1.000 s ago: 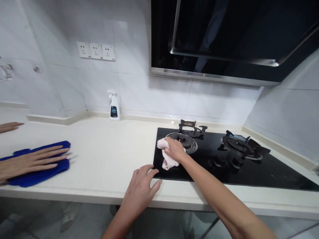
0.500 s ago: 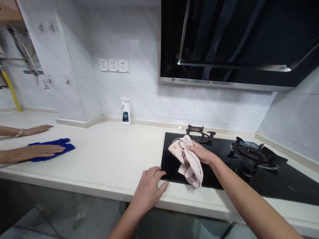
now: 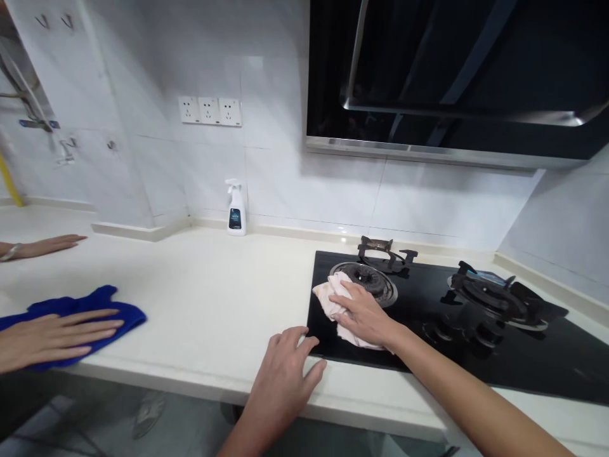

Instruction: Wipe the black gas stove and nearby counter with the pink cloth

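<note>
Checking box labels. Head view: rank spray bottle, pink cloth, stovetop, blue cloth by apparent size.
1. Stovetop
2. Blue cloth: partly covered, cut off by the frame edge
3. Pink cloth: partly covered
4. Spray bottle: smallest here, but it stands farther back, so its true rank is unsure

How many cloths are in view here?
2. A pale pink cloth under the right hand on the black cooktop, and a blue cloth on the white counter at the left, under another person's hand. No others show.

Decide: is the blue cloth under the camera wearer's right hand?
No, the right hand is on the pale pink cloth, on the black cooktop.
</note>
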A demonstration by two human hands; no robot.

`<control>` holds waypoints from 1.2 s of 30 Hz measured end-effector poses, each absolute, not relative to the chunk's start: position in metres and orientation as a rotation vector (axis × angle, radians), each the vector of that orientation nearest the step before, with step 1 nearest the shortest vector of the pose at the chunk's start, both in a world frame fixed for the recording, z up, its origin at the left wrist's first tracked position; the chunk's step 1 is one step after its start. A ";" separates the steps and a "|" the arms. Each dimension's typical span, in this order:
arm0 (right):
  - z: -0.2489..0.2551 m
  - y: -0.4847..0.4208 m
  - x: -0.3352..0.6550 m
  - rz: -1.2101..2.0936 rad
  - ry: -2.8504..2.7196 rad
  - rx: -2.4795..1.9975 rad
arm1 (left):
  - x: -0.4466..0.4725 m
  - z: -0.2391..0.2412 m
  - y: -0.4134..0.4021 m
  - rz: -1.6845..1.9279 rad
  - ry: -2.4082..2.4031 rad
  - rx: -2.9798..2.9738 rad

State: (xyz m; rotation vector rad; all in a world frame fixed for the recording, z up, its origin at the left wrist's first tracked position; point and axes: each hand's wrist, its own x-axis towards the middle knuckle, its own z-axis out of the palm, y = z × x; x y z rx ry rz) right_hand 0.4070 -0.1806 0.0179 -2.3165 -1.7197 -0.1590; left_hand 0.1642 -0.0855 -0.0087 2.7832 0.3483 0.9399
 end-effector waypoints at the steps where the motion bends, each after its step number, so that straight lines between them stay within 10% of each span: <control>1: 0.019 -0.168 0.405 -0.169 -1.697 -2.374 | 0.164 -0.009 -0.085 0.954 0.340 2.782; 14: 0.035 -0.045 0.457 -0.186 -1.352 -2.640 | 0.165 -0.010 -0.080 0.984 0.282 2.752; 36: 0.016 -0.259 0.463 -0.447 -0.946 -2.389 | 0.162 -0.006 -0.080 0.904 0.390 2.736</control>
